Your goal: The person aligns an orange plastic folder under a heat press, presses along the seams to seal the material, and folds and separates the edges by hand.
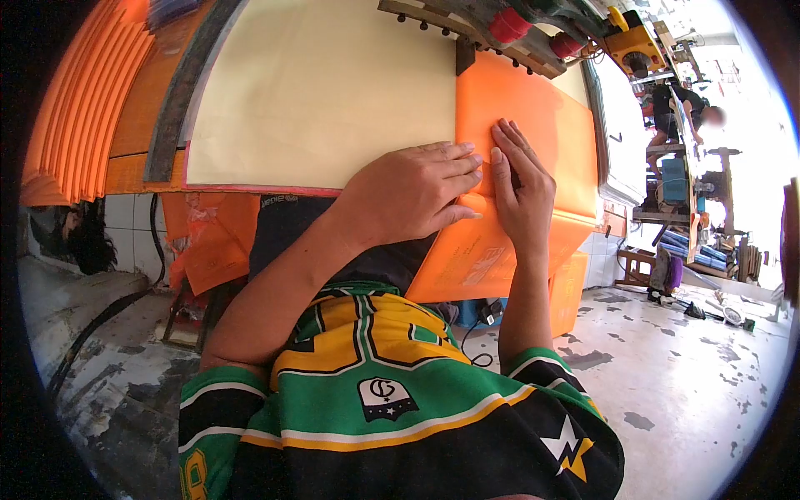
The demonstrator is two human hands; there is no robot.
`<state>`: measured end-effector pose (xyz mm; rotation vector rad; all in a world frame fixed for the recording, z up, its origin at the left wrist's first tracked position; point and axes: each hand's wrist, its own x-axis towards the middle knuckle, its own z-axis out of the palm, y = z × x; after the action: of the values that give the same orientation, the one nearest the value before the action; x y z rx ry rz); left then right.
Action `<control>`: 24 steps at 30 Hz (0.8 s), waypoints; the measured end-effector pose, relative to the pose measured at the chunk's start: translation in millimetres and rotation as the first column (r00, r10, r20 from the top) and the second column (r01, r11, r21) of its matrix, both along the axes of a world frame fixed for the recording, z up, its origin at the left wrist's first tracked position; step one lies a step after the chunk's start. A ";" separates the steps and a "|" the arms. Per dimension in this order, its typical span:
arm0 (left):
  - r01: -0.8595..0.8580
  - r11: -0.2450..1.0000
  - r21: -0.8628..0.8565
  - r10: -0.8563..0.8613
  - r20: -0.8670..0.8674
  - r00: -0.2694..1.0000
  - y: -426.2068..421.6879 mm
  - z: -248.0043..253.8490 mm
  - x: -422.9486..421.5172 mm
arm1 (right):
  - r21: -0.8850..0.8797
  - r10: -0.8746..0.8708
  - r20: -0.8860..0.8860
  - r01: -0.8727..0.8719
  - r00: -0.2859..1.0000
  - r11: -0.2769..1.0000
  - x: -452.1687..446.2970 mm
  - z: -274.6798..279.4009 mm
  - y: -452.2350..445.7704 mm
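Orange, seemingly plastic sheeting (554,112) lies at one o'clock from the shirt (400,358), near end drooping; it should handle light, limp and slippery, best held by opposite edges. On it, the left hand (421,185) rests with fingers slightly apart, the right hand (527,187) with fingers together, neither clamped; beyond, at twelve o'clock, runs a dark bar (473,35).

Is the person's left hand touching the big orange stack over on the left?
Apart. The head view shows a wide stretch of cream surface between the left hand and the orange stack.
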<state>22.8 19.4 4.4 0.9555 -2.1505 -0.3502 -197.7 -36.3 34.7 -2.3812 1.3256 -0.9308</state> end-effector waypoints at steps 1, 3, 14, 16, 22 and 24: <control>0.001 1.000 0.000 -0.001 0.000 1.000 0.1 -0.1 0.0 | 0.003 -0.002 0.001 0.002 1.000 1.000 0.3 0.3 -0.2; -0.005 1.000 -0.001 0.005 0.003 1.000 0.1 0.0 0.3 | 0.028 0.004 0.008 -0.005 1.000 1.000 -1.8 -0.8 -1.8; 0.008 1.000 0.016 -0.008 0.002 1.000 -0.9 -0.4 0.7 | 0.209 0.211 -0.276 -0.156 0.938 0.965 -7.0 13.8 -28.5; 0.015 1.000 0.019 -0.015 -0.001 1.000 -1.7 -0.3 1.2 | 0.207 0.247 -0.345 -0.183 0.906 0.961 -4.0 12.4 -41.7; 0.015 1.000 0.021 -0.015 0.000 1.000 -0.6 0.7 2.8 | 0.110 0.264 -0.421 -0.240 0.868 0.965 14.3 1.4 -85.8; 0.008 1.000 0.011 -0.009 0.007 1.000 -0.1 1.9 3.1 | 0.087 0.253 -0.426 -0.239 0.869 0.967 21.3 -2.2 -94.2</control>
<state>25.9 19.3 6.3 0.9553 -2.1617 -0.3635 -176.4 -130.5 32.5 -2.7540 1.1103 -0.3102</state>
